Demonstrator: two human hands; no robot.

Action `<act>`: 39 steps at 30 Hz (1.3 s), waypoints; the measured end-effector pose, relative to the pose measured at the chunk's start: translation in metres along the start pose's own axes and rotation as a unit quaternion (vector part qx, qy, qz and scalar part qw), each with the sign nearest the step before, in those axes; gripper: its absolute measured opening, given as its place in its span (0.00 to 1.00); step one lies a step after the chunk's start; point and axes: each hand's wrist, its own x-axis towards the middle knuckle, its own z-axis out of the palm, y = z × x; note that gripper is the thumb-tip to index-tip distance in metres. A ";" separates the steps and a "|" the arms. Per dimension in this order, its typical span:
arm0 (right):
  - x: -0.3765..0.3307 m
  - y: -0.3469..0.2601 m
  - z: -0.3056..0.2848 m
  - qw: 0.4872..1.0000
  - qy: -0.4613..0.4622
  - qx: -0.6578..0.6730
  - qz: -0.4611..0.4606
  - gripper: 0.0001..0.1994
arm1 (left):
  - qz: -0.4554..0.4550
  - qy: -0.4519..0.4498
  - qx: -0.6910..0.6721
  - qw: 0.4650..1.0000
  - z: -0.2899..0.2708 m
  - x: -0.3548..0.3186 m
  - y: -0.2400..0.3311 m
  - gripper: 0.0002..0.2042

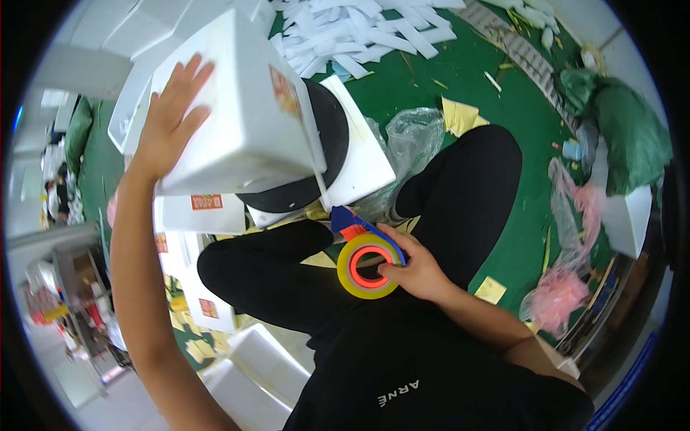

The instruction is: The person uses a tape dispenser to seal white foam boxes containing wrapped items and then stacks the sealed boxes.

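My left hand (172,118) lies with fingers spread on the side of a white foam box (277,147). The box is tilted above a black round disc (333,129), which rests on a white foam slab (370,154). A red and gold label (285,90) marks the box's right side. In my right hand (417,269) is a tape dispenser (374,232) with a blue frame, its yellow tape roll around an orange-red core. The dispenser's front end is close to the box's lower edge; whether tape runs between them I cannot tell.
White foam strips (359,32) are heaped on the green floor (496,215). More labelled foam boxes (215,215) stand at left. Clear plastic film (417,136) lies beside my knee. Green bags (625,122) and pink plastic film (557,298) lie at right, with yellow paper scraps (491,289) scattered around.
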 end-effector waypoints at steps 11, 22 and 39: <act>0.168 -0.058 0.016 0.960 -0.205 -0.154 -0.113 0.32 | -0.107 0.002 0.022 0.994 0.014 0.018 0.030 0.31; 0.114 0.007 -0.022 0.892 -0.237 0.374 0.090 0.29 | 0.002 0.017 0.062 0.998 -0.002 -0.059 0.039 0.34; 0.276 0.054 0.094 0.931 -0.009 0.247 -0.269 0.14 | -0.267 0.024 0.146 0.952 -0.017 -0.116 -0.062 0.29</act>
